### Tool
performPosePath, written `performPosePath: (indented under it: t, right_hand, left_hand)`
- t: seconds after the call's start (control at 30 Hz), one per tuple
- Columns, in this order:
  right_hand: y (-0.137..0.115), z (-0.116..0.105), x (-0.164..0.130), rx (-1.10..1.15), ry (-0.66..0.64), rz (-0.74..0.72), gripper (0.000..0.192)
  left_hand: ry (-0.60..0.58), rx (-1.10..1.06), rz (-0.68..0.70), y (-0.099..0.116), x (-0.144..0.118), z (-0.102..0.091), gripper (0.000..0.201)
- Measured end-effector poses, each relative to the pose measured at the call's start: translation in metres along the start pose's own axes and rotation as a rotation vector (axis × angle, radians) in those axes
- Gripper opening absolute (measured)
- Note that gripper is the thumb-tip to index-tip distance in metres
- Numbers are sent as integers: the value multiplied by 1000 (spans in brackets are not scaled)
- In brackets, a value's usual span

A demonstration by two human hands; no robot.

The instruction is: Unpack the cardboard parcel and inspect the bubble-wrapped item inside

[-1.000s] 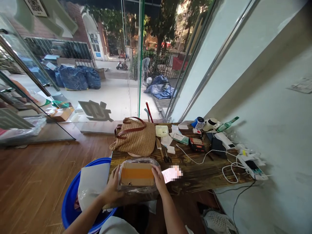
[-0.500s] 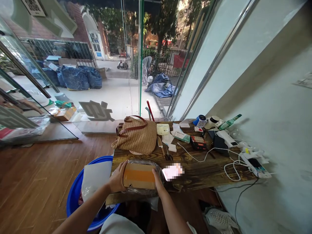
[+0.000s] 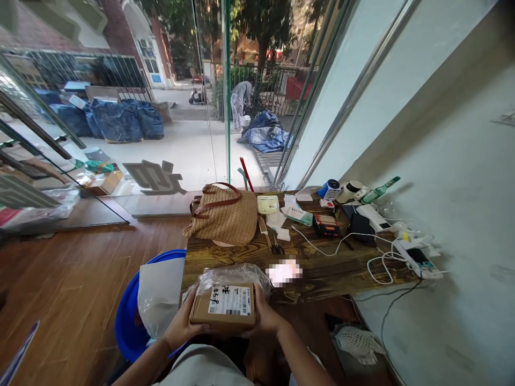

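Between my two hands is a brown cardboard box [image 3: 201, 315], held by its left and right sides over the table's front edge. On its upward face is a white shipping label [image 3: 237, 301] with black handwriting and barcodes. My left hand [image 3: 183, 321] wraps the left end, while my right hand [image 3: 266, 313] grips the right end. Clear plastic wrap [image 3: 229, 274] lies crumpled just behind the box on the table. A phone with a blurred bright screen [image 3: 285, 272] rests to the right of it.
The wooden table [image 3: 322, 273] carries a woven bag [image 3: 225, 217], a knife [image 3: 264, 231], scissors [image 3: 277, 248] and a white cable [image 3: 317, 249]. Left of it stands a blue tub [image 3: 125, 321] with a white plastic bag [image 3: 159, 295]. Glass doors stand beyond; a person [image 3: 240, 102] bends over outside.
The box has come nearer my body and been turned, so the labelled face shows instead of the face with orange tape. The plastic wrap now lies behind it.
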State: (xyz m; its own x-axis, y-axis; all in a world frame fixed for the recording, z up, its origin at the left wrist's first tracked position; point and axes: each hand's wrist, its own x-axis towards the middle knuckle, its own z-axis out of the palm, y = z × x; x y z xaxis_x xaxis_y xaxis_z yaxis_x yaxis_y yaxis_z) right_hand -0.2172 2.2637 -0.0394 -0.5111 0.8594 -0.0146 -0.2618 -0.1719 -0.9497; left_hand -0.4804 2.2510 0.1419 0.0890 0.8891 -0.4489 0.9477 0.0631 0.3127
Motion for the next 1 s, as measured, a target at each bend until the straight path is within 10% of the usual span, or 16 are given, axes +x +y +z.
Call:
performPosePath:
  t: [0.13, 0.33, 0.57, 0.8, 1.0]
  right_hand:
    - [6, 10, 4, -130, 2, -27, 131]
    - [11, 18, 9, -148, 55, -29, 130]
    - [8, 2, 15, -64, 95, -56, 133]
    - [16, -3, 20, 442, 327, 169, 101]
    - [10, 32, 15, 548, 446, 156, 84]
  left_hand:
    - [-205, -197, -145, 10, 15, -21, 125]
    - [76, 5, -159, 31, 48, -38, 83]
    - [18, 144, 84, 55, 75, -47, 52]
    - [245, 32, -388, 21, 92, -36, 46]
    - [560, 100, -511, 21, 48, -25, 64]
